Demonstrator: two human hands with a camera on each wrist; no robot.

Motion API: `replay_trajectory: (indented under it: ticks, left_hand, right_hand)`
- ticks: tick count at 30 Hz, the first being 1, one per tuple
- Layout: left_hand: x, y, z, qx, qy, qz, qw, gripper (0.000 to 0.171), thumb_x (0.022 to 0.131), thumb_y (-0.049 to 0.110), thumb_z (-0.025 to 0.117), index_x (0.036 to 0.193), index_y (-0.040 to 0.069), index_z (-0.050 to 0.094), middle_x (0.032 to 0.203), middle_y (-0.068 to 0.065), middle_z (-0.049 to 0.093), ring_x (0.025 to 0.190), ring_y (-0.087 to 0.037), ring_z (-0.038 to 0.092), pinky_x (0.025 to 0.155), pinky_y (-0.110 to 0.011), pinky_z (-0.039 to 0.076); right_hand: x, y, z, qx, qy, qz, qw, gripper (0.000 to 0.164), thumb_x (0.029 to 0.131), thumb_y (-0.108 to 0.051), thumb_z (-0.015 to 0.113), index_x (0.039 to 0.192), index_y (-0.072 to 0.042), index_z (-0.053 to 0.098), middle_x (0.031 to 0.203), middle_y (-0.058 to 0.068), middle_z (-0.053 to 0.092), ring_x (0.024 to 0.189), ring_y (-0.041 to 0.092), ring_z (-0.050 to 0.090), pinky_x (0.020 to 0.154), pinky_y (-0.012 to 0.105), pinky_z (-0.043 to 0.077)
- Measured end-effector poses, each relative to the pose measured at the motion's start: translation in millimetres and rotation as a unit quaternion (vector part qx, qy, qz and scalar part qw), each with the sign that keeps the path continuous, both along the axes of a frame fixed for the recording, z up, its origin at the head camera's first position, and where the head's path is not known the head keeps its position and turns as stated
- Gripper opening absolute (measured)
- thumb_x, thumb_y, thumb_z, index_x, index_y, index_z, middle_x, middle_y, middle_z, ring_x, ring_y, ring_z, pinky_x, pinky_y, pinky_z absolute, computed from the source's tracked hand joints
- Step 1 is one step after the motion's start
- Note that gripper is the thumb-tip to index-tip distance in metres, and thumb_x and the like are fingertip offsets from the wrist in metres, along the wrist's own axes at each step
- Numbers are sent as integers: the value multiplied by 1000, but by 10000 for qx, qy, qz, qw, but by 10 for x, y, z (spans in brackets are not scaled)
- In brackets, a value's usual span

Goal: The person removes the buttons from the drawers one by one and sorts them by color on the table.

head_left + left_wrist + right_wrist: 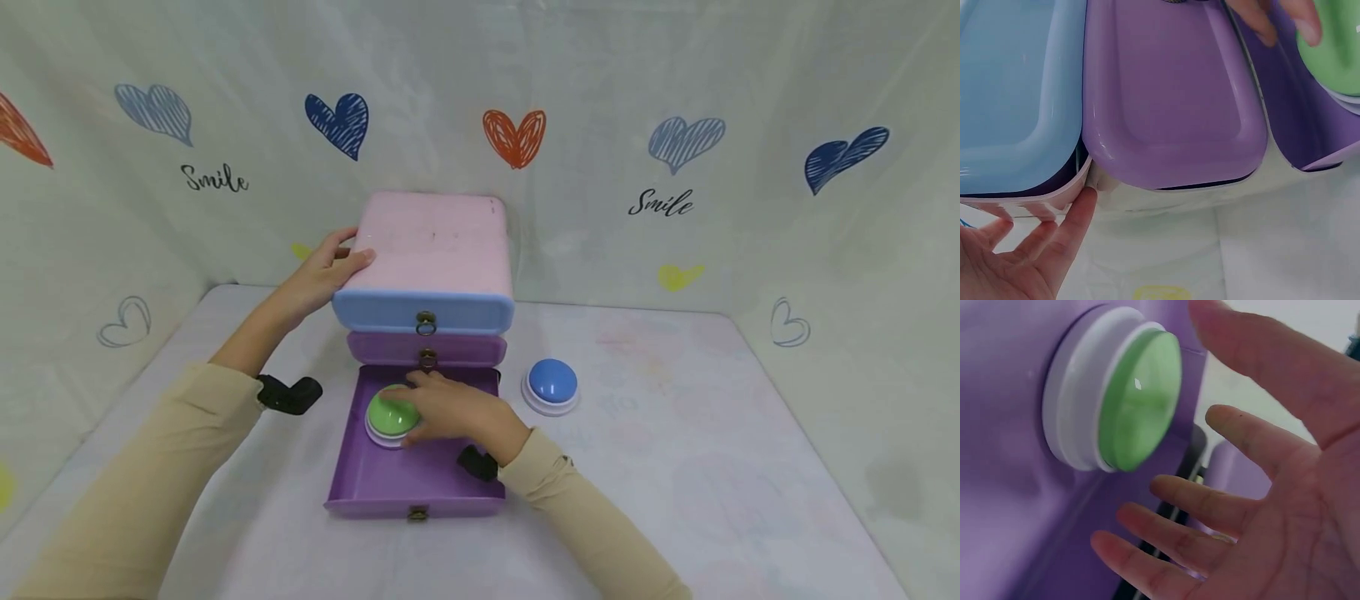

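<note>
A small drawer chest [438, 242] with a pink top stands at the table's far middle. My left hand [318, 275] rests against its upper left side, thumb at the top edge; in the left wrist view the spread fingers touch the pink side. The bottom purple drawer [375, 483] is pulled out toward me. Inside it, toward the back left, sits a push button with a green dome [1144, 403] and a white base [1079, 387]. My right hand [461, 408] hovers over the drawer beside the button, fingers spread and apart from the dome in the right wrist view.
A blue push button [553, 382] on a white base stands on the table right of the chest. Above the pulled-out drawer are a closed purple drawer [480, 348] and a light blue drawer [375, 310], both with ring pulls. A patterned curtain [585, 225] hangs behind the white table [675, 467].
</note>
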State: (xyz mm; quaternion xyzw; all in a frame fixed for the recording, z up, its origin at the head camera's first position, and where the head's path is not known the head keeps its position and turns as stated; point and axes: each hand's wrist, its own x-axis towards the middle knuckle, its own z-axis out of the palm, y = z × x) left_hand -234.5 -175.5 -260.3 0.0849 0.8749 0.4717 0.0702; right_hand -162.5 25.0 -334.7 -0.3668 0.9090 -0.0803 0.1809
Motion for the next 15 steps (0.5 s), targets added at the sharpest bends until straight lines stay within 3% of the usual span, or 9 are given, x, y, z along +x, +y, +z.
replay_trajectory:
  ticks: [7,15]
  left_hand:
    - [-13,15,7,-31,25,-9,10000,75,94,48,41,151,17,4,147,-26,22,122,-45,39,100,-62,32]
    - [-28,-4,5,-32,-112,-4,9999,75,94,49,39,151,19,1,149,-26,20,125,-45,37,102,-63,29]
  right_hand:
    - [-30,-92,-88,341,-32,40,9994,66,83,-36,68,142,-25,40,146,15,35,134,27,37,109,35,32]
    - [-74,-157,-129,38,-291,-80,9995,57,81,-28,71,134,-20,51,131,6,50,120,15,47,102,25,38]
